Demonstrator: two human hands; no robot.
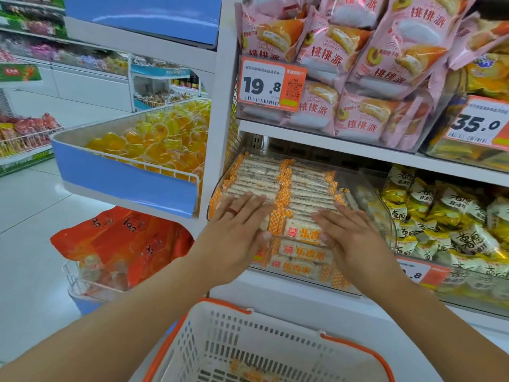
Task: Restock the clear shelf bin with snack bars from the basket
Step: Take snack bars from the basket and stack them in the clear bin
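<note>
At far left, red bags lie heaped in a low wire rack, and above them a blue-fronted tray holds clear cups of yellow jelly.

The left hand lies flat on the left stack of bars, fingers straight and together, holding nothing; a red ring sits on one finger. The bars fill the clear bin on the middle shelf in two neat rows, packed on edge. Each is a pale, grainy rice-like slab in a clear wrapper with orange-and-white checked ends. The front wrappers show a red square seal and orange characters reading 乐香米.

The right hand lies flat on the right stack, fingers straight and slightly spread, also gripping nothing.

Below the hands, the white basket with orange handles sits close to the camera, with one or two bars on its floor.

Above the bin, an orange price tag reads 19.8, fixed before pink bags marked 桃桃派. Further right, a second tag reads 35.0. Right of the bin, yellow-and-white packets carry black brush characters, partly 非油炸; a tag under them shows only ".8".
</note>
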